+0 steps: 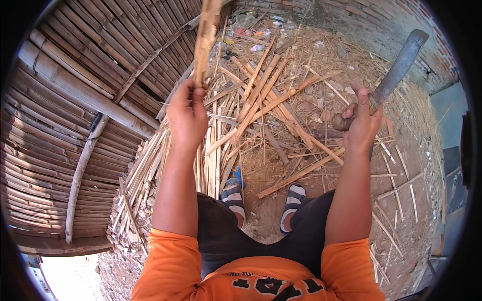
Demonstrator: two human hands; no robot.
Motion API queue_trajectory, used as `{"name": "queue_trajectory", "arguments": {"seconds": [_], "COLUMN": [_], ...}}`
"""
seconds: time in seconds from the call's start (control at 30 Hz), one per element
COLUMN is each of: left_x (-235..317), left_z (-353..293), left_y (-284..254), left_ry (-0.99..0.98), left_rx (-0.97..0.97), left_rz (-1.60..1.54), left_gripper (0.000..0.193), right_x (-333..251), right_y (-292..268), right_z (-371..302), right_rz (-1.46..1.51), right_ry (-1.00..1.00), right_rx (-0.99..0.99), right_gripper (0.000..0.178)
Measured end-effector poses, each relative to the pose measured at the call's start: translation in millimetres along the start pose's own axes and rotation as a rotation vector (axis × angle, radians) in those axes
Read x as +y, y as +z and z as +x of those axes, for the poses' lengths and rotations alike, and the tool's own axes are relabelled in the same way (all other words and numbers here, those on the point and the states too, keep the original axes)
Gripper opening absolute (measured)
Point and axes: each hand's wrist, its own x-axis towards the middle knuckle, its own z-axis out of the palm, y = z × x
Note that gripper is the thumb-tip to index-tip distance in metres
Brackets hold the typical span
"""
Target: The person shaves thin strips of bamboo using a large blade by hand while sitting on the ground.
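In my left hand (188,116) a split bamboo strip (205,47) stands nearly upright, pinched near its lower end; its top runs out of view. My right hand (360,121) is closed round the wooden handle of a machete (399,67). The broad grey blade points up and to the right, away from the strip, and the rounded handle end shows left of my palm. My right index finger sticks up along the handle. Between and beyond my hands, split bamboo pieces (266,93) lie crossed in a loose heap on the ground.
A bamboo slat wall (75,125) with pole braces rises on the left, a bundle of thin strips (143,183) along its foot. At the back stands a brick wall (371,22). Shavings and litter cover the ground. My sandalled feet (292,203) stand before the heap.
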Motion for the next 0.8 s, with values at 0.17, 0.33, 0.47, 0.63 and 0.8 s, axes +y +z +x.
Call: {"name": "queue_trajectory", "arguments": {"seconds": [0.17,0.33,0.47,0.63,0.8], "left_x": [75.3,29.8,3.3,-42.2,-61.6], "left_z": [101.4,231.1,161.4,50.0,0.5], "left_y": [-97.2,-46.1,49.4,84.1,79.5], "left_ry": [0.261,-0.046,-0.014,-0.11,-0.412], "left_rx": [0.526,-0.414,-0.909,-1.199,-1.34], "left_rz": [-0.178,1.116,0.648,0.546,0.413], "left_gripper": [0.024,0.056,0.07,0.058,0.06], "right_x": [-15.6,-23.0,-24.0,-23.3,-6.3], "right_y": [-23.2,-16.9,-43.4,-58.4,-76.9], "right_z": [17.8,18.8,25.0,32.3,39.4], "right_rz": [0.133,0.226,0.149,0.093,-0.119], "right_ry": [-0.005,0.084,0.125,0.219,0.282], "right_rx": [0.157,0.142,0.171,0.156,0.124], "right_gripper": [0.036,0.035,0.033,0.033,0.034]}}
